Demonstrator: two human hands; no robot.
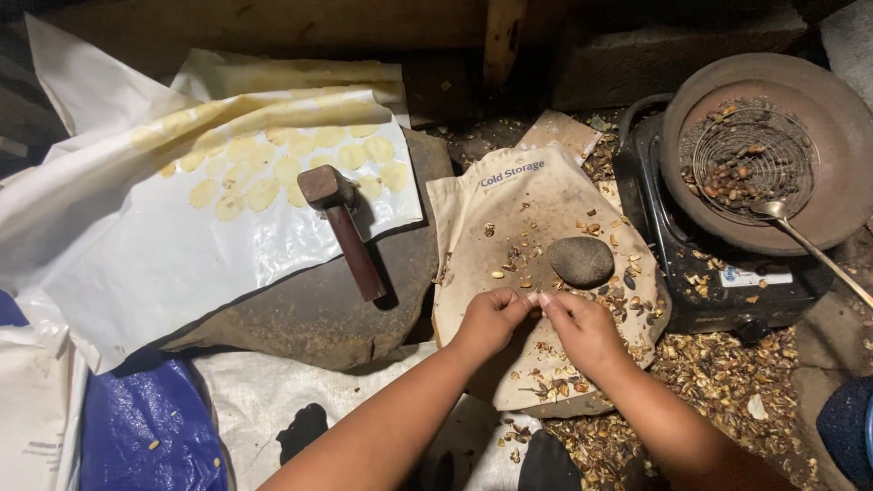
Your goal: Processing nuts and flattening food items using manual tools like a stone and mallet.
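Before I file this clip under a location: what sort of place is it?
Probably a makeshift floor-level spot for roasting and shelling nuts: a pan on a small stove, a round stone on cloth, shells strewn around.

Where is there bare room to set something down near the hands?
Bare dark slab lies below the mallet, left of the left hand. The white sheet is bare below its flattened discs. The cloth around the round stone and right hand is crowded with shells.

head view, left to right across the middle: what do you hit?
Blue plastic sheet → white sheet with flattened yellow pieces → wooden mallet → left hand → right hand → black burner with brown pan, wire strainer inside.
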